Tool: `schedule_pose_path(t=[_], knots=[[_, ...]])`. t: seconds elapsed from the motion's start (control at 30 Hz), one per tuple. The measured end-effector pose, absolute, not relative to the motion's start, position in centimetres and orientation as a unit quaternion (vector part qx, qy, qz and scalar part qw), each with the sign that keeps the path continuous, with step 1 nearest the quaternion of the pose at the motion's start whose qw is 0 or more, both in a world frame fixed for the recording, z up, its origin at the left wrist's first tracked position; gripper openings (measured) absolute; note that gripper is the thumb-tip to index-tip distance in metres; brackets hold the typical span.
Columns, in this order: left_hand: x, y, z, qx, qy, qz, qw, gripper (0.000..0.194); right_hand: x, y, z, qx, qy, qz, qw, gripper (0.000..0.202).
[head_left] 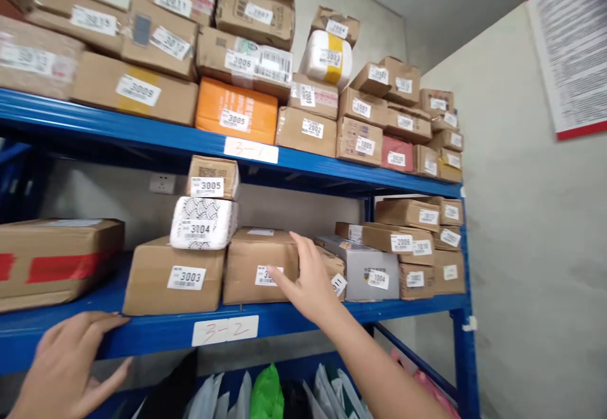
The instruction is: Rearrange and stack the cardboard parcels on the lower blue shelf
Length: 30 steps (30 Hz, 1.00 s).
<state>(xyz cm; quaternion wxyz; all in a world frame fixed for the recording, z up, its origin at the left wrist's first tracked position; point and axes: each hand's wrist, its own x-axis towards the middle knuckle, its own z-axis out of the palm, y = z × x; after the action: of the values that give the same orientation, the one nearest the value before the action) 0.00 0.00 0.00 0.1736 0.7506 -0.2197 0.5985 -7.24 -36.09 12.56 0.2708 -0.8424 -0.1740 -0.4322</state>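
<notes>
**Right hand on a cardboard parcel, shelf 3-2**

Squarely on the middle shelf sits a brown cardboard parcel [260, 266], its white label partly covered by the right hand [307, 280]. That hand lies against the parcel's front right corner, fingers spread and flat on the cardboard, touching it rather than closed around it. Just to the left stands a wider box labelled 3003 [173, 276], with a white patterned packet marked 3004 [203, 223] on top of it and a small carton marked 3005 [213, 178] on top of that. To the right of the hand lies a grey box [363, 267], then a stack of smaller cartons.

Lower left, the left hand [71, 362] rests open on the blue front rail of the shelf [156, 333], fingers loosely spread, holding nothing. A handwritten tag reading 3-2 [225, 330] is stuck on that rail. Further left lies a large box with red tape [57, 261]. Above, the upper shelf carries many labelled parcels, among them an orange one marked 3005 [236, 109].
</notes>
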Motion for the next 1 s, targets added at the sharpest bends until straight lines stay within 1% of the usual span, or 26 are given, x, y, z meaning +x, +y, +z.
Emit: schedule_pose_path(t=[0.07, 0.13, 0.2, 0.23, 0.3, 0.33, 0.37, 0.43, 0.47, 0.5, 0.57, 0.6, 0.67, 0.7, 0.77, 0.83, 0.93, 1.0], knots=[[-0.8, 0.0, 0.9, 0.734, -0.247, 0.619, 0.131, 0.054, -6.1, -32.1, 15.0, -0.812, -0.168, -0.454, 0.325, 0.086], [-1.6, -1.6, 3.0, 0.708, -0.231, 0.659, 0.1, 0.052, -4.7, -27.9, 18.7, -0.781, -0.142, -0.484, 0.368, 0.103], [-2.4, -4.2, 6.2, 0.675, -0.182, 0.71, 0.087, 0.056, -3.3, -23.7, 22.5, -0.754, -0.098, -0.51, 0.401, 0.12], [-2.7, -5.7, 7.9, 0.665, -0.158, 0.724, 0.091, 0.064, -2.5, -21.8, 24.2, -0.748, -0.071, -0.512, 0.415, 0.128], [-3.1, -8.6, 11.3, 0.686, -0.133, 0.705, 0.122, 0.081, -1.3, -18.8, 26.5, -0.757, -0.018, -0.497, 0.425, 0.141], [-3.1, -10.0, 12.7, 0.709, -0.122, 0.68, 0.14, 0.079, -0.9, -17.9, 27.0, -0.767, 0.001, -0.484, 0.421, 0.144], [-3.2, -11.1, 14.0, 0.739, -0.104, 0.646, 0.158, 0.073, -0.7, -17.4, 27.3, -0.778, 0.011, -0.472, 0.415, 0.146], [-3.4, -12.9, 15.8, 0.793, -0.066, 0.578, 0.182, 0.067, -0.8, -17.8, 27.2, -0.787, 0.015, -0.461, 0.41, 0.143], [-3.5, -13.5, 16.4, 0.811, -0.05, 0.552, 0.19, 0.071, -1.2, -18.6, 27.0, -0.783, 0.014, -0.464, 0.414, 0.139], [-3.6, -13.7, 16.9, 0.823, -0.046, 0.532, 0.195, 0.078, -1.7, -19.8, 26.8, -0.776, 0.011, -0.473, 0.416, 0.133], [-3.7, -13.6, 17.7, 0.837, -0.068, 0.499, 0.213, 0.099, -3.1, -23.2, 26.2, -0.761, 0.009, -0.498, 0.415, 0.11], [-3.7, -13.4, 18.0, 0.844, -0.079, 0.48, 0.225, 0.104, -3.9, -25.3, 25.9, -0.755, 0.013, -0.51, 0.412, 0.096], [-3.5, -12.7, 18.6, 0.863, -0.091, 0.429, 0.25, 0.104, -5.3, -30.1, 25.1, -0.744, 0.031, -0.538, 0.396, 0.072], [-3.4, -12.4, 18.9, 0.87, -0.092, 0.409, 0.259, 0.102, -5.8, -32.7, 24.7, -0.737, 0.047, -0.554, 0.384, 0.066], [-3.3, -12.2, 19.4, 0.873, -0.09, 0.397, 0.268, 0.096, -6.4, -37.7, 23.5, -0.726, 0.088, -0.589, 0.344, 0.065], [-3.4, -12.4, 19.8, 0.863, -0.095, 0.414, 0.272, 0.088, -6.6, -42.0, 22.2, -0.739, 0.121, -0.602, 0.277, 0.066], [-3.8, -13.3, 20.1, 0.848, -0.103, 0.441, 0.275, 0.084, -6.5, -46.5, 20.1, -0.806, 0.153, -0.547, 0.169, 0.071], [-3.8, -13.7, 20.1, 0.845, -0.109, 0.449, 0.269, 0.084, -6.3, -48.0, 18.9, -0.837, 0.178, -0.503, 0.123, 0.073]])
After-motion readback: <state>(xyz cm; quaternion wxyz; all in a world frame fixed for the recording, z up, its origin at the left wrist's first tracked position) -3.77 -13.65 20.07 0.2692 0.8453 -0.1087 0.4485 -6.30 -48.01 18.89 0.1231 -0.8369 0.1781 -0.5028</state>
